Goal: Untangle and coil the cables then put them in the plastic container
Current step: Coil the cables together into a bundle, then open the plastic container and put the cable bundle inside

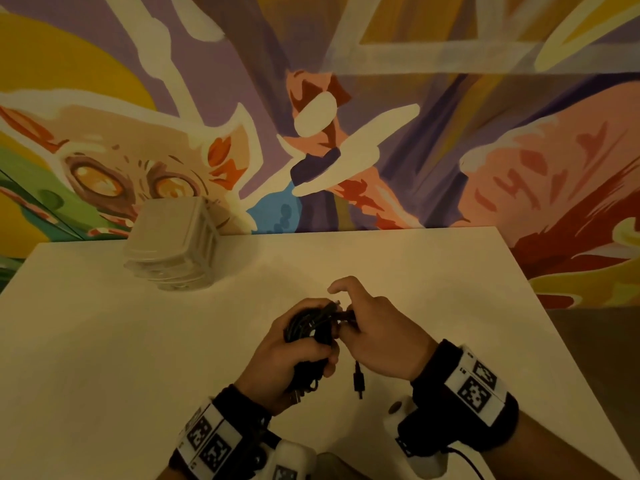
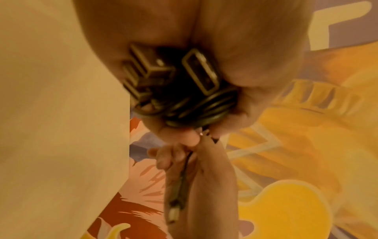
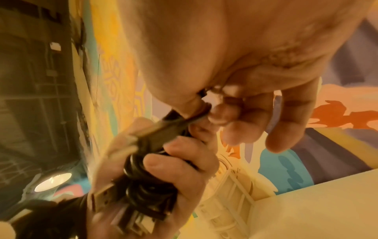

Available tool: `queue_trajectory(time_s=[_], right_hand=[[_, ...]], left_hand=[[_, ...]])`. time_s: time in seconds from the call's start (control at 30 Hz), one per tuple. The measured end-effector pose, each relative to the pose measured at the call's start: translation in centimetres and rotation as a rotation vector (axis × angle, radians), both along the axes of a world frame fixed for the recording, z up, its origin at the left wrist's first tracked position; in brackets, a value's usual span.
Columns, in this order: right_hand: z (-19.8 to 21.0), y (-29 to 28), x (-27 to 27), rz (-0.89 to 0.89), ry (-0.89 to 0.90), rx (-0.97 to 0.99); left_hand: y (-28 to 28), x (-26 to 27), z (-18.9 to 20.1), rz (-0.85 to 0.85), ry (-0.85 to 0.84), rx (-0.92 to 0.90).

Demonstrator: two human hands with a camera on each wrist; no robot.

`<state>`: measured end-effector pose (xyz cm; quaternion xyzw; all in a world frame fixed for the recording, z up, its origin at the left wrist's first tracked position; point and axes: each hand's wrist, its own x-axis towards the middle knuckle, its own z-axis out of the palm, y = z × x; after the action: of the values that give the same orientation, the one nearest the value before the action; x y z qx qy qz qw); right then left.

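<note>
Head view: the left hand (image 1: 291, 355) wraps its curled fingers round a bundle of black cables (image 1: 311, 329), held above the near middle of the white table (image 1: 138, 358), while the right hand (image 1: 377, 337) pinches a loose strand at the bundle's right edge between thumb and bent fingers, its index finger lifted clear. One cable end with a small plug (image 1: 358, 381) dangles below the two hands, just off the tabletop. Judging by the hold, the left hand serves as an anchor that keeps the loops together so the right can work a single strand free or wind it on. A stack of clear plastic containers (image 1: 173, 244) stands at the far left of the table, well apart from the hands, and no cable is in it yet; packing looks some way off.

From the left wrist, several metal USB plugs (image 2: 196, 71) show packed side by side against the palm above the coiled loops (image 2: 204, 108), a detail hidden from the head camera. From the right wrist, the left fingers (image 3: 163, 161) are seen clamped across the coils, and one plug (image 3: 163, 131) points up toward the right hand's pinch.
</note>
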<state>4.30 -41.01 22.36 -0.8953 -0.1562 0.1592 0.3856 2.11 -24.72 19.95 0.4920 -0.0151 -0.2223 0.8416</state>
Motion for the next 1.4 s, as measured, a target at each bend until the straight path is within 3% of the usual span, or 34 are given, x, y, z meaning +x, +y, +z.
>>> queue_trajectory(time_s=[0.17,0.27,0.43,0.87,1.1,1.27,1.4], right_hand=[[-0.4,-0.9,-0.9,-0.171,0.043,0.231],[-1.2,-0.3,-1.7,-0.281,0.054,0.380],[-2.3,0.7,-2.0,-0.426,0.037,0.430],[-3.0,1.7,-3.1,-0.411,0.126,0.430],[-2.5,0.4,-3.0,-0.296,0.053,0.386],[-2.4,-0.1,-2.4,-0.217,-0.001,0.351],[-2.6,0.0,-1.8,-0.179,-0.078,0.322]], left_hand=[[0.6,0.7,-0.6,0.226,0.159,-0.138],[0.9,0.8,-0.8,0.239,0.181,-0.129],[0.8,0.7,-0.8,0.231,0.171,-0.111],[1.0,0.7,-1.1,0.262,0.113,0.032],[1.0,1.3,-1.8,0.285,0.148,0.110],[0.7,1.8,-2.2,0.288,0.206,-0.042],[0.7,2.1,-2.0,0.331,0.229,-0.049]])
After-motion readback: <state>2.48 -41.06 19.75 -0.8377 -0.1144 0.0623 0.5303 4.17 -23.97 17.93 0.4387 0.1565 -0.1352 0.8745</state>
